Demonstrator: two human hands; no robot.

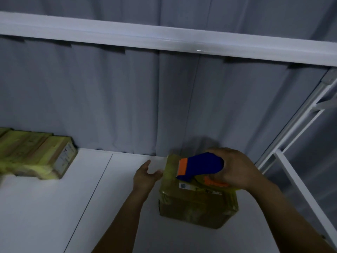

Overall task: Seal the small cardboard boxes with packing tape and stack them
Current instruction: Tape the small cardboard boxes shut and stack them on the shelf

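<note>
A small cardboard box (197, 207) wrapped in yellowish tape stands on the white table (54, 216), right of the middle, with a white label on its top. My right hand (235, 170) grips a blue and orange tape dispenser (200, 167) that lies on the box's top, near its far left edge. My left hand (145, 177) is at the box's left side with its fingers loosely spread, touching or nearly touching the top left edge. Several taped boxes (34, 156) lie side by side at the far left.
A grey curtain (127, 97) hangs right behind the table. A white shelf beam (164, 39) crosses overhead. A white metal rack frame (300, 143) stands to the right of the box.
</note>
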